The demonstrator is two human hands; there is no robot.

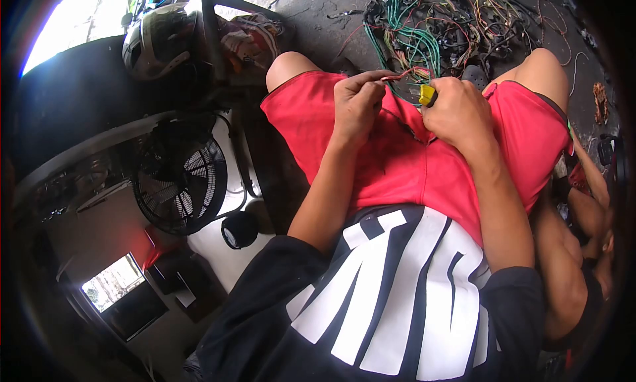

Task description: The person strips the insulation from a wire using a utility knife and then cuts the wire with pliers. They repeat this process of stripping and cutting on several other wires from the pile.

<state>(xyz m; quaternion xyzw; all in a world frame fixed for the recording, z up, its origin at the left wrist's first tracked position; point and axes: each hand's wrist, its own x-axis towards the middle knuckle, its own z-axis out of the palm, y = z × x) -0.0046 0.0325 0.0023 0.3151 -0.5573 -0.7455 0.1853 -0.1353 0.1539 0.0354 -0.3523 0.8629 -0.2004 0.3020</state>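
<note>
My left hand (pixel 359 105) pinches the end of a red wire (pixel 396 76) between thumb and forefinger, above my lap. Closed in a fist, my right hand (pixel 458 113) grips a yellow utility knife (pixel 427 96), with a short blade pointing toward the wire. Most of the knife's handle is hidden by the fingers. The red wire runs from my left fingertips toward the knife and into a tangle of cables. Just beyond my hands, green wires (pixel 404 34) lie bundled on the floor among black connectors and a wiring harness (pixel 474 24).
Another person (pixel 563 269) sits close by on the right. To the left stand a helmet (pixel 159 41), a metal frame (pixel 215 34) and a black fan (pixel 180 176). A brown twisted bundle (pixel 600 104) rests on the dark floor (pixel 318 34) at the far right.
</note>
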